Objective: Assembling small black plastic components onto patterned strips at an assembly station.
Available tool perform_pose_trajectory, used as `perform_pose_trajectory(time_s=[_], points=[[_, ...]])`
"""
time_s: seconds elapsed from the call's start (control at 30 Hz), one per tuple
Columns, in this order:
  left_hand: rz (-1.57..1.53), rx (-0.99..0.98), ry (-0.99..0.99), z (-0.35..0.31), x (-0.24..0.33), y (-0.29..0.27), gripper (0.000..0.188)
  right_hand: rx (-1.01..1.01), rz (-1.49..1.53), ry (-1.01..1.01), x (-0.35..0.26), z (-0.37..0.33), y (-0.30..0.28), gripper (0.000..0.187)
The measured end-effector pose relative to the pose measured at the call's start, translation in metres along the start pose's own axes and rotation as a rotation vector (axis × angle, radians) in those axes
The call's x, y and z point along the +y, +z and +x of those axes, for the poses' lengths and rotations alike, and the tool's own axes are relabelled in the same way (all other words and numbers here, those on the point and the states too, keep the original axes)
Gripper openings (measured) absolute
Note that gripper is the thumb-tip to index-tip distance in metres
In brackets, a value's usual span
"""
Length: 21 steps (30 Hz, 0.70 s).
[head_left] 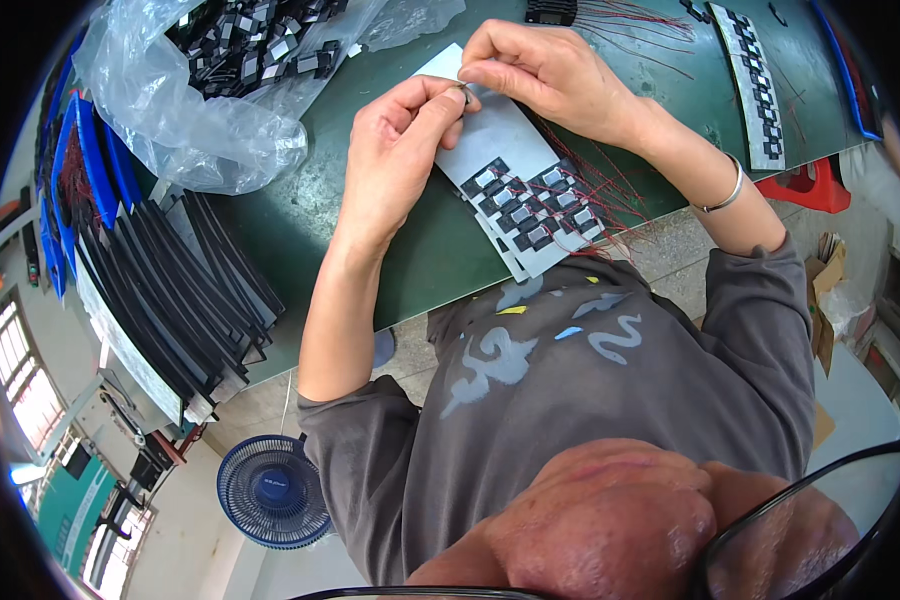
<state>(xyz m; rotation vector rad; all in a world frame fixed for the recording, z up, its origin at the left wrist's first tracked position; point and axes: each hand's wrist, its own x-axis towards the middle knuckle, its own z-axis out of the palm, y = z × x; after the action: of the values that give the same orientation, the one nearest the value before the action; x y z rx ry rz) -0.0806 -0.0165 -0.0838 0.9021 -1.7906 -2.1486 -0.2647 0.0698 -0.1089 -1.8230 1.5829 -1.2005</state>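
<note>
My left hand [400,135] pinches a small dark part [465,92] between thumb and forefinger. Close beside it, my right hand [545,75] is closed in a pinch at the same part; whatever lies between its fingertips is too small to make out. Both hands are above the far half of a pale flat board [495,135] lying on the green table. On the board's near end sit several small black components [520,214] in staggered rows, with thin red wires [615,185] trailing off to the right.
A clear plastic bag [185,150] holding many black parts [260,60] lies at the far left. Stacked dark strips [160,290] and blue bins [90,160] stand left. Another pale strip with black pieces [753,90] and a red stool [815,187] are right. A blue fan [273,485] is below.
</note>
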Motion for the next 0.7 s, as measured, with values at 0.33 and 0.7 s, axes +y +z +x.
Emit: perform_pose_trajectory(time_s=[0.33,0.7], points=[[0.615,0.378,0.318,0.009,-0.004,-0.021,0.017,0.009,0.425,0.226,-0.005,0.001,0.004,0.020],[1.493,0.872,0.819,0.032,-0.011,-0.079,0.018,0.006,0.418,0.454,0.009,-0.004,-0.007,0.016]])
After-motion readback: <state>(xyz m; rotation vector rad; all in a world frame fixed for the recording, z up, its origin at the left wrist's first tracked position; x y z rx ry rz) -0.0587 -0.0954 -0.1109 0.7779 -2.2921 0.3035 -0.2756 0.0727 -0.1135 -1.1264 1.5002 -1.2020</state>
